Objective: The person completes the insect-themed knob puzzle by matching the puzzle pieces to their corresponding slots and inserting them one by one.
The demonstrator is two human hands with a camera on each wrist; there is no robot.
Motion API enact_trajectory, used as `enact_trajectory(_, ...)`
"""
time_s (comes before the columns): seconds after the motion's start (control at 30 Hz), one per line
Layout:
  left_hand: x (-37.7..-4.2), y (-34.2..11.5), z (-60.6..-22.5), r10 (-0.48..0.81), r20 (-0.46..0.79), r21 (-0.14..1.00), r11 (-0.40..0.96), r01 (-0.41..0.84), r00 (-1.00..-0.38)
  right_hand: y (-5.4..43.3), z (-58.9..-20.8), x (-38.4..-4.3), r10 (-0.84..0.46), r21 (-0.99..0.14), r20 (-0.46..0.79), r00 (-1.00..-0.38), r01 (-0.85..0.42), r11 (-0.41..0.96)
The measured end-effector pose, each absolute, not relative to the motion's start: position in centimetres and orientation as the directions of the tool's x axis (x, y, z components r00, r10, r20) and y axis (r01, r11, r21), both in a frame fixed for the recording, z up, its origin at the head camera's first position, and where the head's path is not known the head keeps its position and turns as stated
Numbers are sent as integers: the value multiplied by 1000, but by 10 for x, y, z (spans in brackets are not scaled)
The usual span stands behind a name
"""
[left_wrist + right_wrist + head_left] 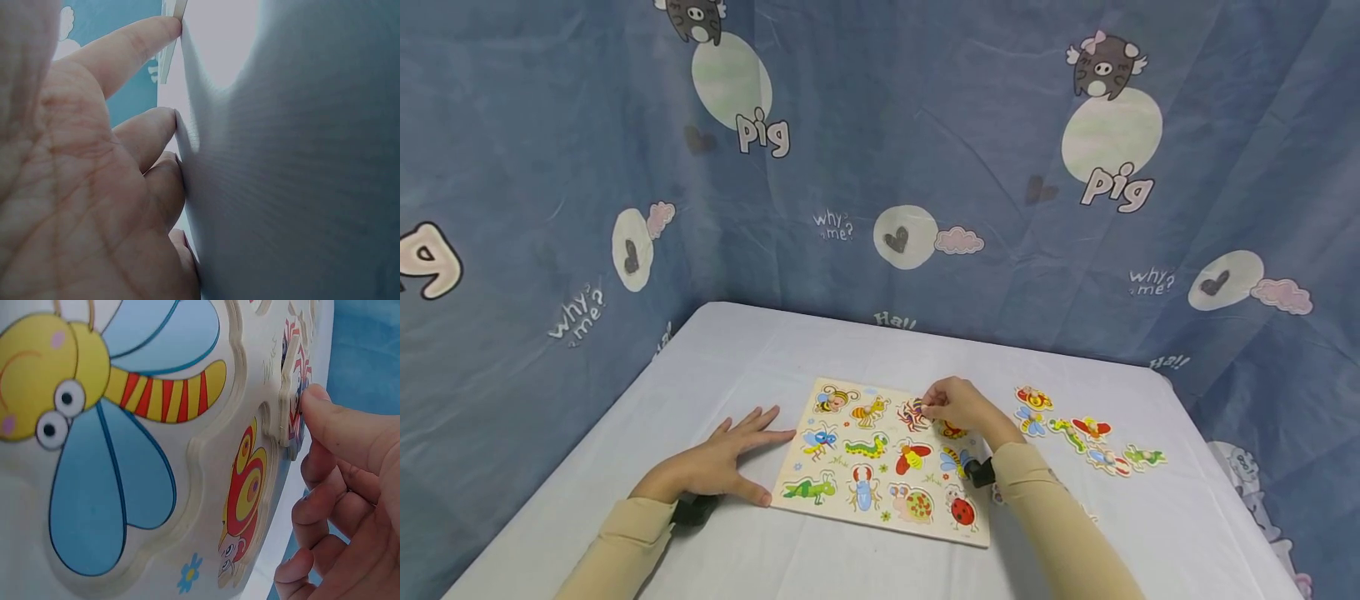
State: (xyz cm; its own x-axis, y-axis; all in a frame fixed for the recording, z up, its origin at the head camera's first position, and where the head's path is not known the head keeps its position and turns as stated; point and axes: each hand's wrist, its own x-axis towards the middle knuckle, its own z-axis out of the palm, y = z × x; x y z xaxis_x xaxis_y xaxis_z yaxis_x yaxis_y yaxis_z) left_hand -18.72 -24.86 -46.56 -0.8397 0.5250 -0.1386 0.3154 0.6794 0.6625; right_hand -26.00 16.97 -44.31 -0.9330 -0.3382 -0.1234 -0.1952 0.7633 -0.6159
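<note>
A wooden insect puzzle board (940, 533) lies on the table in the head view. My right hand (962, 408) is over its far right part and pinches a spider puzzle piece (294, 409) between thumb and fingers. The piece stands slightly raised and tilted at the spider-shaped recess. Nearer in the right wrist view are recesses printed with a butterfly (244, 481) and a dragonfly (140, 469). My left hand (722, 462) rests spread on the table at the board's left side, its thumb at the near left corner and its index finger by the left edge.
Loose puzzle pieces lie right of the board, among them a butterfly (1033, 397), a dragonfly (1030, 422), a red-winged bug (1092, 428) and a grasshopper (1145, 456). My right forearm partly covers others. A blue curtain (850, 167) hangs behind the white table (760, 333).
</note>
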Motion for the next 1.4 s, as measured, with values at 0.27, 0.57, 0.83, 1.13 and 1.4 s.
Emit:
enact_trajectory(0.27, -185, -246, -462, 522, -144, 660, 684, 312, -841, 165, -441, -258, -367, -624, -125, -922, -215, 752)
enact_trajectory(0.57, -185, -244, -463, 530, -145, 660, 681, 317, -836, 162, -441, -255, -394, -617, -121, -911, -242, 749)
enact_trajectory(0.83, -184, -243, -463, 535, -140, 667, 673, 320, -833, 161, -444, -254, -387, -605, -134, -912, -234, 761)
enact_trajectory(1.13, -186, -244, -463, 536, -144, 666, 674, 319, -832, 159, -442, -254, -365, -593, -142, -920, -216, 775)
enact_trajectory(1.4, -183, -245, -459, 533, -141, 671, 671, 315, -834, 155, -443, -256, -353, -591, -142, -925, -207, 779)
